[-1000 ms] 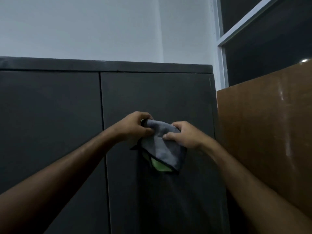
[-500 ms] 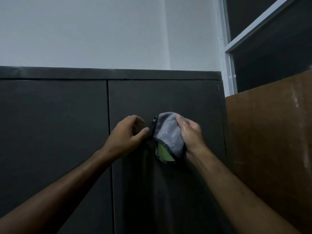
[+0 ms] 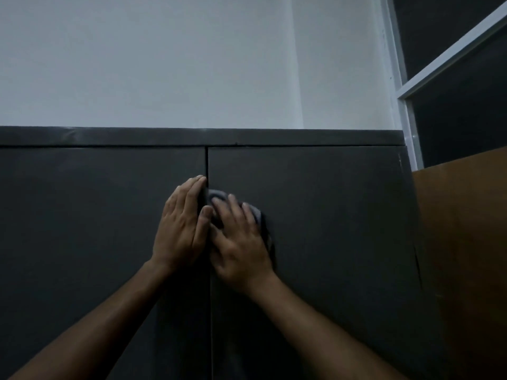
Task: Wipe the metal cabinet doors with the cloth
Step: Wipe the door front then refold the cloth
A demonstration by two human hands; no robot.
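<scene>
A dark grey metal cabinet fills the lower half of the view, with a left door (image 3: 90,229) and a right door (image 3: 334,229) meeting at a vertical seam. My right hand (image 3: 241,242) lies flat with fingers spread, pressing a grey cloth (image 3: 216,196) against the right door just beside the seam. Most of the cloth is hidden under the hand; only its top and right edges show. My left hand (image 3: 182,229) rests flat on the left door, fingertips at the seam, its thumb touching the cloth's edge.
A brown wooden board (image 3: 461,242) stands against the cabinet's right side. Above the cabinet is a pale wall (image 3: 192,64). A white-framed dark window (image 3: 452,91) sits at the upper right.
Both hands moved up and left to the door seam. The right hand flattened over the cloth, hiding its green part. The left hand opened flat onto the left door. The view tilted upward.
</scene>
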